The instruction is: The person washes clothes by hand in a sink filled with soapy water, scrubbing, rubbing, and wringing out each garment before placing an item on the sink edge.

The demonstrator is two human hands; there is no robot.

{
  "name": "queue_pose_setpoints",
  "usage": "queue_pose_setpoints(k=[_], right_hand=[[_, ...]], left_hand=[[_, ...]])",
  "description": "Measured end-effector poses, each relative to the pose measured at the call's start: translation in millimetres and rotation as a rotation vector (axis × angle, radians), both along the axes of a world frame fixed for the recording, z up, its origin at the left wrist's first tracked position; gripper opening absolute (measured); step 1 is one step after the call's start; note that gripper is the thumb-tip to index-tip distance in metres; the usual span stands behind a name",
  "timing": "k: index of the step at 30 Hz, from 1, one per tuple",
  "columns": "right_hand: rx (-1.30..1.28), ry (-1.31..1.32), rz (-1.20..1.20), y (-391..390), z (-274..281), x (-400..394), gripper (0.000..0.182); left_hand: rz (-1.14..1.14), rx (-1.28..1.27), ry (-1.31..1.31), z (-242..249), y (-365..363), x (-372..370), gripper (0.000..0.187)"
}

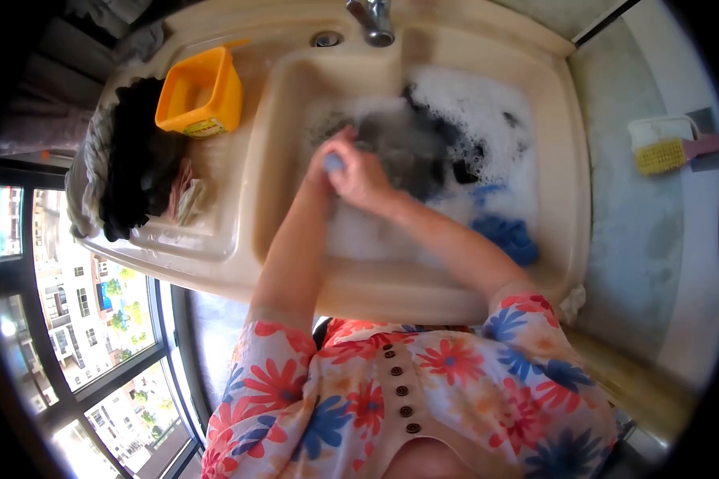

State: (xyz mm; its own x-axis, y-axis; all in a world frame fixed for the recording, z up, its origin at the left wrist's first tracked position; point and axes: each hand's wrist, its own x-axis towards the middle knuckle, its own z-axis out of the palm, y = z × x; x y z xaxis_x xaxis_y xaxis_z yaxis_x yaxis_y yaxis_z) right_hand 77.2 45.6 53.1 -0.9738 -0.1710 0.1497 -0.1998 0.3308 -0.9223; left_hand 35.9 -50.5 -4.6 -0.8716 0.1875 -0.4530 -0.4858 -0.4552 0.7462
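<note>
My left hand (330, 148) and my right hand (361, 177) are together over the left part of the soapy basin, the right one in front of the left. My right hand is closed around a thing with a blunt grey end (333, 163); the rest of it is hidden in the fist. The left hand's fingers look closed, largely covered by the right. A dark grey cloth (407, 144), blurred, lies in the water just beyond the hands. White foam (487, 100) covers the right side, with a blue cloth (505, 238) at the near right.
The beige sink (563, 160) has a tap (375, 28) at the back. On its left drainboard are an orange plastic container (230, 100) and a pile of dark and grey clothes (128, 160). A yellow-bristled brush (661, 156) lies on the right ledge. Windows are at left.
</note>
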Motion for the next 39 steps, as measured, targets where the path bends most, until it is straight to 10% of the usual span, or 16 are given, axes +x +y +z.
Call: queue_pose_setpoints(k=[3, 5, 6, 8, 10, 13, 15, 18, 22, 26, 29, 39], right_hand=[[0.342, 0.509, -0.058, -14, 2, 1, 0.018], [0.389, 0.121, -0.228, 10, -28, -49, 0.023], [0.442, -0.015, -0.346, 20, -46, -72, 0.023], [0.488, 0.112, -0.344, 14, -33, -64, 0.022], [0.443, 0.225, -0.197, 4, 5, -24, 0.021], [0.321, 0.395, -0.228, 5, -25, -8, 0.025], [0.432, -0.118, -0.355, 56, -51, -47, 0.028], [0.43, -0.154, -0.496, 116, -43, -47, 0.046], [0.272, -0.146, -0.573, 176, -5, -13, 0.043], [0.097, -0.154, -0.454, 202, 3, 19, 0.038], [-0.018, -0.272, -0.49, 207, -10, 31, 0.039], [0.002, -0.242, -0.457, 222, -22, 29, 0.039]], left_hand=[[-0.144, 0.805, 0.434, -72, 19, -10, 0.034], [-0.183, 0.982, 0.065, -125, 13, -35, 0.03], [0.119, 0.274, -0.372, -8, 36, -8, 0.026], [0.171, -0.03, -0.394, 20, 47, -3, 0.026], [0.008, 0.785, 0.155, -34, 23, 2, 0.027], [0.266, -0.274, 0.393, -61, 31, -8, 0.03], [0.147, 0.118, -0.328, 10, 39, -16, 0.036], [0.05, -0.167, -0.005, 35, 31, -14, 0.039], [-0.412, -1.628, 0.484, -12, -6, -8, 0.046], [-1.05, -1.188, -0.026, -7, 0, 6, 0.049], [-1.178, -1.258, 0.143, -3, 9, 9, 0.041], [-0.706, -0.47, 0.223, 145, 15, -1, 0.02]])
